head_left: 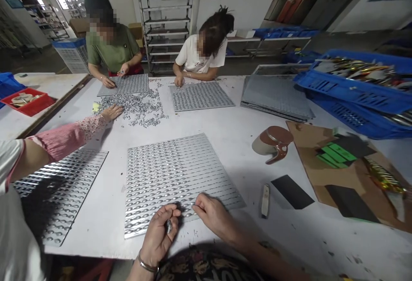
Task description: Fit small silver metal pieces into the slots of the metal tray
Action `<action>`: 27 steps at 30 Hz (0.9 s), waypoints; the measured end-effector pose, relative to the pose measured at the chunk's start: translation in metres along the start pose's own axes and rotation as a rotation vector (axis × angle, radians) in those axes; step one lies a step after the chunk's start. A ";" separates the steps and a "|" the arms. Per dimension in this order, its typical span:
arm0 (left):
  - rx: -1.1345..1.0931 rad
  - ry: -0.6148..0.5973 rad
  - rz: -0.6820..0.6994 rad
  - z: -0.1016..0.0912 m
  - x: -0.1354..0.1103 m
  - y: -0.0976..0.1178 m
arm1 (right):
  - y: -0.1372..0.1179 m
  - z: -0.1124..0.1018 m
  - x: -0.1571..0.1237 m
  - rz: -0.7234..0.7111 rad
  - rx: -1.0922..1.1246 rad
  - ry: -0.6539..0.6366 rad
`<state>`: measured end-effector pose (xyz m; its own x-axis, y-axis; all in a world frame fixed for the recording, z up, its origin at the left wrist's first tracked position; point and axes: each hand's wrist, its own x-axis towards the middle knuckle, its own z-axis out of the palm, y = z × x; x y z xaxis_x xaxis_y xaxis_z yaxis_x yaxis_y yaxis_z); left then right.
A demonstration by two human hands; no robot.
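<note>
My left hand (160, 232) is closed around several small silvery metal pieces (168, 226), near the table's front edge. My right hand (212, 213) pinches its fingertips at the near edge of a grey tray (174, 173) with rows of small slots, most filled with the same shiny pieces. What the right fingertips hold is too small to make out. Both hands rest just in front of this tray.
A co-worker's pink sleeve (64, 137) reaches to a loose pile of pieces (138, 107). A second tray (61, 186) lies at left. Two people sit opposite with trays (199, 96). At right are a stack of trays (277, 96), blue crates (354, 87), a visor (273, 143), cardboard (347, 178), a small white tool (265, 200).
</note>
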<state>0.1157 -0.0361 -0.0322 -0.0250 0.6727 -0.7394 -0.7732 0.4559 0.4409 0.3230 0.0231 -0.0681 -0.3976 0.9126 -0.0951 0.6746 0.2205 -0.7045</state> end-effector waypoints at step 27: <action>0.009 -0.031 -0.018 -0.005 0.002 0.000 | -0.101 -0.132 0.007 -0.436 0.886 0.082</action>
<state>0.1121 -0.0376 -0.0364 0.0087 0.6818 -0.7315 -0.7676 0.4734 0.4321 0.3343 0.0531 0.0950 -0.4335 0.8413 0.3230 -0.2428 0.2362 -0.9409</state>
